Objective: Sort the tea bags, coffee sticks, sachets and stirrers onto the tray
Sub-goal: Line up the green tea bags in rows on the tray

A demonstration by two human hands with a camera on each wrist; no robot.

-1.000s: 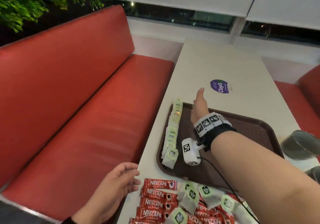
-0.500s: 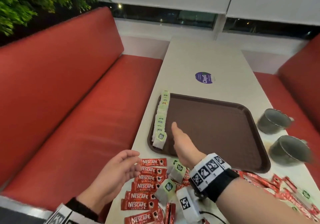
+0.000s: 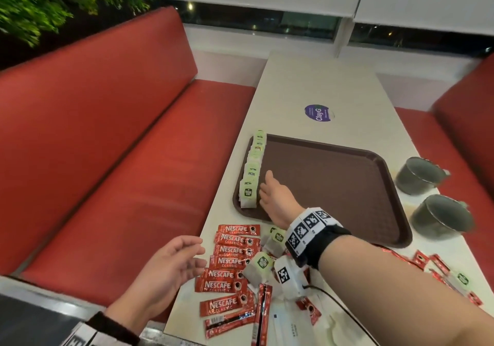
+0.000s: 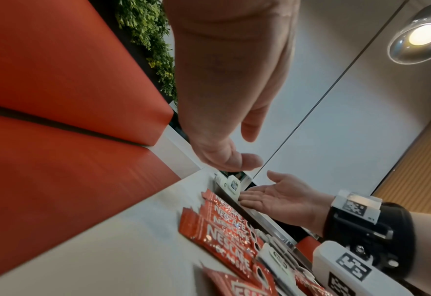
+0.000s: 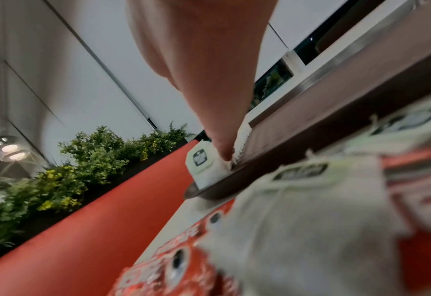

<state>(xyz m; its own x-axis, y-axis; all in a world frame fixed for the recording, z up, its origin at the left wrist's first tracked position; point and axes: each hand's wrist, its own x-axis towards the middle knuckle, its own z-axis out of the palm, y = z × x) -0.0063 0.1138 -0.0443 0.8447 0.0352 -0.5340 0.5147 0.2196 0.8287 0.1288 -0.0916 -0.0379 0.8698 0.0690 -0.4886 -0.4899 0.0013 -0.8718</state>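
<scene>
A brown tray (image 3: 334, 185) lies on the white table, with a row of green-labelled tea bags (image 3: 252, 169) standing along its left rim. My right hand (image 3: 270, 193) rests on the tray with straight fingers against the nearest tea bag (image 3: 247, 196), also seen from below as a tea bag (image 5: 200, 160) on the tray rim (image 5: 209, 192). My left hand (image 3: 171, 262) hovers open and empty at the table's left edge beside a column of red Nescafe coffee sticks (image 3: 235, 249). Loose tea bags (image 3: 262, 264) lie among the sticks by my right wrist.
Two grey metal cups (image 3: 419, 174) (image 3: 441, 217) stand right of the tray. More red sachets (image 3: 427, 262) lie scattered at the right front. A purple sticker (image 3: 318, 113) marks the table beyond the tray. A red bench (image 3: 107, 171) runs along the left.
My right hand has drawn back from the tray's far end to the near end of the tea bag row. The view has tilted down; my left hand has barely moved.
</scene>
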